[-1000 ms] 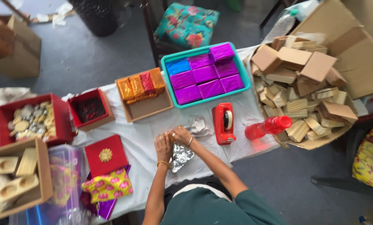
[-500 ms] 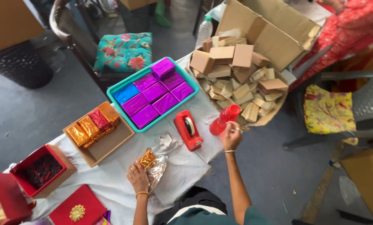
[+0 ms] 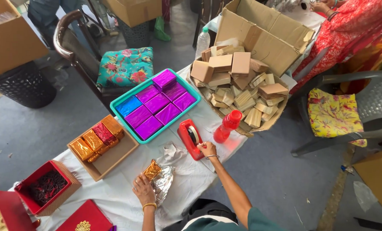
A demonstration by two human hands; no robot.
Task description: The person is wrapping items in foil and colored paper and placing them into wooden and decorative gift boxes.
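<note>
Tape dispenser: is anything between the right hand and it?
No. The right hand is already touching the near end of the red tape dispenser; the red bottle stands just beside it, not between them.

Left hand [image 3: 143,188] closed, right hand [image 3: 208,149] outstretched

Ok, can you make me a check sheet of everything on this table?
Surface: table under a white cloth.
Job's things: orange foil parcel on silver foil; red tape dispenser.
Clutter: teal tray of purple parcels, box of wooden blocks, red bottle.
Hands: left hand holds the parcel; right hand on the dispenser.
Cables: nothing seen.
Surroundings: cushioned chair, grey chair, another person's red sleeve.
</note>
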